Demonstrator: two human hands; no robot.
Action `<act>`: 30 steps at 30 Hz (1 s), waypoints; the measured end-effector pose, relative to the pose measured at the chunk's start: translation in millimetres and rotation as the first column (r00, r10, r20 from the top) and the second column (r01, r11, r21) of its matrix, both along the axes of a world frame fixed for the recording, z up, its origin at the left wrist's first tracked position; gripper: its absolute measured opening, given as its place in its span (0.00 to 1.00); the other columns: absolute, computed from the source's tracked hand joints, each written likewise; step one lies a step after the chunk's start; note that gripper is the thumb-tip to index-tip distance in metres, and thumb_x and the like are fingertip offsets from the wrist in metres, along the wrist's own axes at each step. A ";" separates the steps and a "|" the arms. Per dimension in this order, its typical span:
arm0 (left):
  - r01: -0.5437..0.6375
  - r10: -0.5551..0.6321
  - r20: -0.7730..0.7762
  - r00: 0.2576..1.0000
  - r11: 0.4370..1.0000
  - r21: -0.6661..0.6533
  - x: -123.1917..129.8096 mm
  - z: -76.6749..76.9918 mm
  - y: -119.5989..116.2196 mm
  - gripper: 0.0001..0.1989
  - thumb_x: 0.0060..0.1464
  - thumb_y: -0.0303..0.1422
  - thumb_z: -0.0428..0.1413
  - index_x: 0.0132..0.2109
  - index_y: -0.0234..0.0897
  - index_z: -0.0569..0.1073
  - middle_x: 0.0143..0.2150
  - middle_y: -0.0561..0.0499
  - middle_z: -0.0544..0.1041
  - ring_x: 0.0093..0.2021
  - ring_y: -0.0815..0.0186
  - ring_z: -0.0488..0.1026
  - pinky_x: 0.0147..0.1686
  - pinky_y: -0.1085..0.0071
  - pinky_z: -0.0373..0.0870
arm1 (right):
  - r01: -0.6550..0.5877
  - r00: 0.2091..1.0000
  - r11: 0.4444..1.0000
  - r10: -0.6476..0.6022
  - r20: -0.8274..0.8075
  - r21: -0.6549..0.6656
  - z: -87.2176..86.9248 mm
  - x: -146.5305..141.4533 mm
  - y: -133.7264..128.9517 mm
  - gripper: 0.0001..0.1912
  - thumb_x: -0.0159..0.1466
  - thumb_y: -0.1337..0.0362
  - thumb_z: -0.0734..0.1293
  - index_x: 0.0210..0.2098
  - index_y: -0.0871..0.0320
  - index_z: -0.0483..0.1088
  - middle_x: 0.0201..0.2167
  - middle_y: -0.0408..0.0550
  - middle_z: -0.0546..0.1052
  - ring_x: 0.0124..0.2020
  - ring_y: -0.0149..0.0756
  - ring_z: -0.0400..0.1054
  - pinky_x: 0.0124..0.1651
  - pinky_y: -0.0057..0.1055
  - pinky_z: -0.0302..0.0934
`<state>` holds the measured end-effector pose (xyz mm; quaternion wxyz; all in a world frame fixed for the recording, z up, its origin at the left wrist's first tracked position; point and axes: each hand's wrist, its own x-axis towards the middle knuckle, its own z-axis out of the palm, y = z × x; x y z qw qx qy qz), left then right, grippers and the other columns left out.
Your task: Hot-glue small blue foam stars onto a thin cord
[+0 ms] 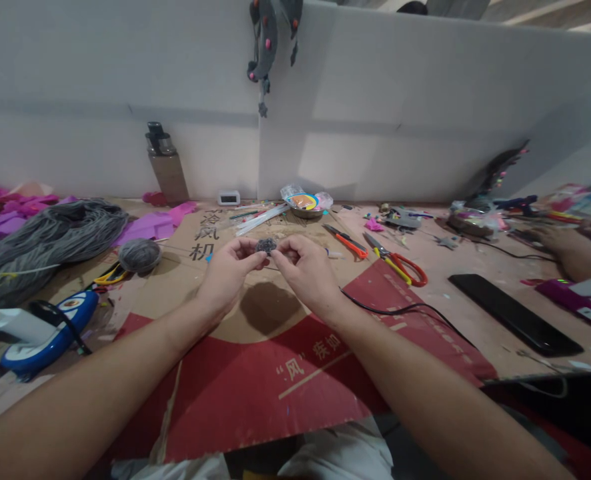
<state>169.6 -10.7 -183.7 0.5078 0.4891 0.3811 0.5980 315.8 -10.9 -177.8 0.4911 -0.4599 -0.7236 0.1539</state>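
Note:
A small dark grey yarn-like piece is held just above the cardboard sheet, between my two hands. My left hand pinches its left side with thumb and fingers. From the right, my right hand grips the same piece between thumb and fingertips. Its fine detail is too small to tell. Below the hands a shadow falls on the cardboard, which has a red printed part nearer to me.
Red-handled scissors, an orange cutter and a black phone lie rightward. Grey yarn, a yarn ball and a blue object are at left. Another person's hand shows far right.

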 end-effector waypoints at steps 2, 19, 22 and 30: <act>0.001 -0.001 -0.025 1.000 1.000 0.015 0.4 0.9 -1.0 0.10 0.42 0.26 0.63 0.34 0.34 0.72 0.30 0.54 0.74 0.30 0.72 0.72 0.36 0.72 0.68 | 0.004 1.000 1.000 -0.004 -0.005 -0.010 0.2 0.3 0.3 0.07 0.59 0.64 0.63 0.25 0.58 0.67 0.24 0.44 0.69 0.27 0.30 0.59 0.31 0.28 0.52; 0.006 0.010 -0.129 0.992 0.992 0.128 -5.5 -5.0 3.0 0.07 0.43 0.23 0.60 0.31 0.36 0.71 0.28 0.57 0.71 0.30 0.73 0.68 0.34 0.74 0.65 | -0.111 0.993 0.990 0.108 -0.040 -0.089 -3.7 -3.8 -0.4 0.07 0.59 0.63 0.63 0.35 0.58 0.70 0.19 0.37 0.61 0.22 0.27 0.53 0.27 0.27 0.47; 0.086 -0.084 -0.059 0.995 0.996 0.033 -4.9 -2.1 3.9 0.07 0.43 0.26 0.62 0.32 0.35 0.72 0.28 0.55 0.73 0.28 0.72 0.69 0.33 0.72 0.66 | -0.134 0.984 0.977 0.113 -0.135 -0.164 -3.8 -2.4 2.9 0.07 0.58 0.62 0.63 0.28 0.59 0.67 0.19 0.38 0.62 0.21 0.26 0.53 0.26 0.27 0.47; 0.306 -0.299 0.067 0.952 0.938 -0.161 -7.7 6.7 4.0 0.11 0.45 0.32 0.63 0.38 0.33 0.77 0.33 0.47 0.78 0.31 0.69 0.74 0.36 0.70 0.68 | -0.279 0.883 0.870 0.067 -0.464 -0.406 -5.8 5.5 14.5 0.11 0.55 0.56 0.65 0.25 0.57 0.64 0.18 0.35 0.59 0.18 0.24 0.45 0.22 0.26 0.41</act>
